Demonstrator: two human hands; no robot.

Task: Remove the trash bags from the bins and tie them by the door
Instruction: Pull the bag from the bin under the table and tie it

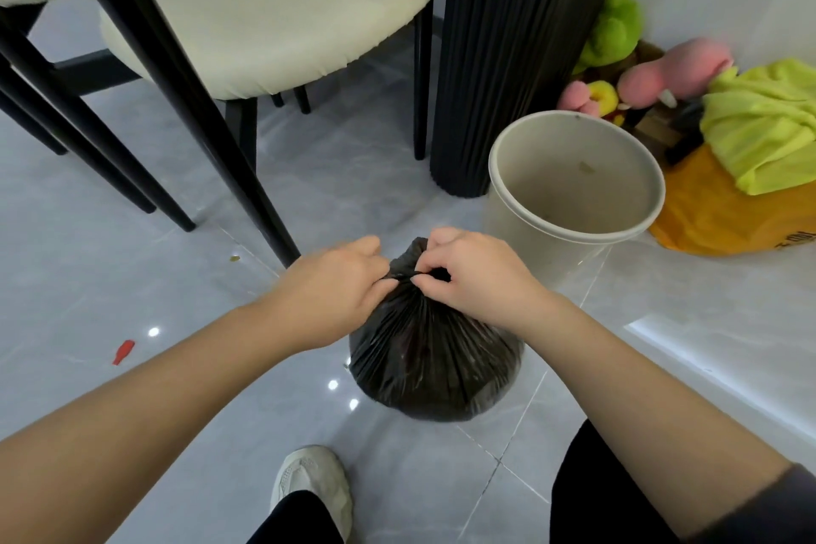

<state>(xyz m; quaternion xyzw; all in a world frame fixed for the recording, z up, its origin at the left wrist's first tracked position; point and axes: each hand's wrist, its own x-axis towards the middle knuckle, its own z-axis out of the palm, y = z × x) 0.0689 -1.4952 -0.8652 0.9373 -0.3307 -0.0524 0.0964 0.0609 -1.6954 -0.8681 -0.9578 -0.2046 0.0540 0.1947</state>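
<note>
We see the black trash bag [435, 360] standing on the grey tiled floor [132, 278], outside the bin [574, 186], which sits just beyond it to the right, unlined. The left hand [335, 287] and right hand [472, 274] meet at the gathered neck; the fingers [430, 280] of both are closed, pinching the twisted plastic. A chair leg [247, 172] ends close to the left hand. Open floor lies left of the bag; a shoe [313, 486] stands below it.
</note>
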